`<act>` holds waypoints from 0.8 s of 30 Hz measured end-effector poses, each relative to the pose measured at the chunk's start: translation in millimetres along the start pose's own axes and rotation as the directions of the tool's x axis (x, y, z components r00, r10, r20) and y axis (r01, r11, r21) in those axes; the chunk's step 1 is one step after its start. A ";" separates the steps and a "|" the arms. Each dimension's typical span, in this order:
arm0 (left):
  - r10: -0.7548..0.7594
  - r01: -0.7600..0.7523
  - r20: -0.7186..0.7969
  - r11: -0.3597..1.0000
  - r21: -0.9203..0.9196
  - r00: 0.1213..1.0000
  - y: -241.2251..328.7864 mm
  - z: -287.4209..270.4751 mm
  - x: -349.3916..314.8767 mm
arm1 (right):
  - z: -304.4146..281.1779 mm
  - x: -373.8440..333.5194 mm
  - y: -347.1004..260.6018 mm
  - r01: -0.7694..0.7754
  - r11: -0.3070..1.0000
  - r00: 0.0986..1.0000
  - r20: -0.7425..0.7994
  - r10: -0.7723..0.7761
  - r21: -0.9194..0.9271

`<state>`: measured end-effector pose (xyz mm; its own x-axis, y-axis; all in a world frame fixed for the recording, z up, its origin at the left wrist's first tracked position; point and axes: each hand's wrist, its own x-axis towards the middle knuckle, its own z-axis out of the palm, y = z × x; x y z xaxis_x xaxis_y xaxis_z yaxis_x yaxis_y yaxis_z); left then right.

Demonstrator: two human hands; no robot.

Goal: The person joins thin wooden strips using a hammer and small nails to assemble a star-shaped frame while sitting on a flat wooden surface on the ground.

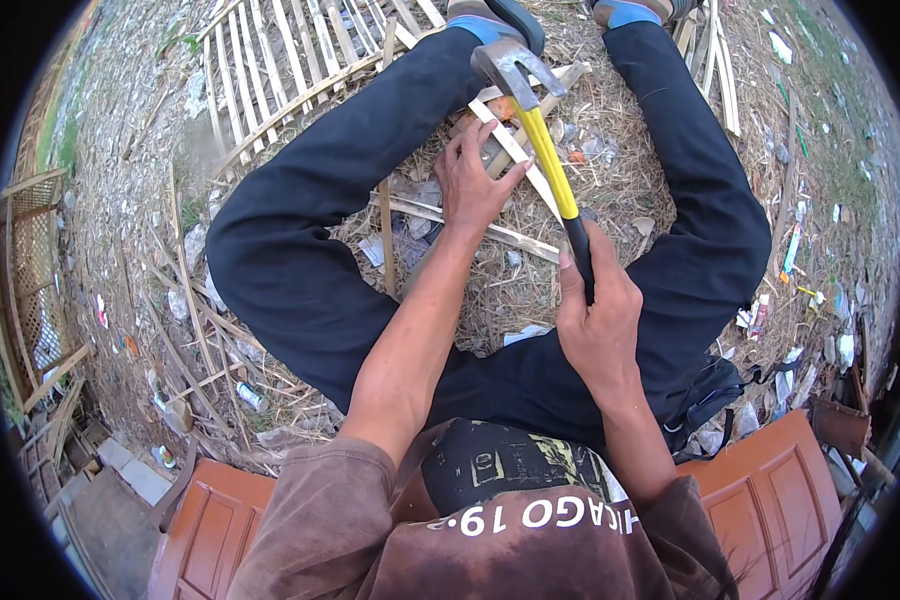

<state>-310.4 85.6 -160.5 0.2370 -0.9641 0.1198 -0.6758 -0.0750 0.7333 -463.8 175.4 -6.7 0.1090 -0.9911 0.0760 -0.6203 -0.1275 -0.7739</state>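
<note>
My right hand (602,305) is closed around the black grip of a claw hammer (550,160) with a yellow shaft. Its steel head is raised between my lower legs, with the claw pointing right. My left hand (470,185) holds a pale wooden slat (530,170), thumb and fingertips pressing on it. That slat slants from upper left to lower right and passes partly behind the hammer. Beneath and beside it, other wooden strips (520,240) cross on the ground. Whether the slat is joined to them I cannot tell.
My bent legs in black trousers (300,270) frame the work spot. A slatted wooden frame (270,70) lies at upper left. Straw and litter cover the ground. Brown wooden panels (760,500) lie on both sides behind me, and a black bag (710,395) is beside my right thigh.
</note>
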 end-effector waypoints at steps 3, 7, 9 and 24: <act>0.035 -0.035 -0.024 0.999 -0.003 0.999 -6.4 1.9 -2.4 | 12.4 -1.7 26.3 -0.073 0.995 0.997 0.006 0.074 -0.064; 0.077 -0.077 -0.035 0.997 0.011 0.996 -2.3 8.1 6.0 | 4.3 7.2 37.8 -0.290 0.951 0.956 0.016 0.293 -0.105; 0.042 -0.042 -0.007 0.999 -0.001 0.999 -2.1 8.5 3.2 | -8.5 11.7 13.5 -0.255 0.966 0.967 -0.020 0.255 -0.039; 0.023 -0.023 -0.011 0.999 -0.026 1.000 -5.9 1.6 0.7 | -9.3 8.8 2.0 -0.035 0.999 0.998 -0.060 0.035 -0.001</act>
<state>-307.3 85.0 -165.9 0.2290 -0.9628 0.1434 -0.6626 -0.0462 0.7476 -471.3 166.1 -1.7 0.0407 -0.9954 0.0865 -0.6246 -0.0929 -0.7754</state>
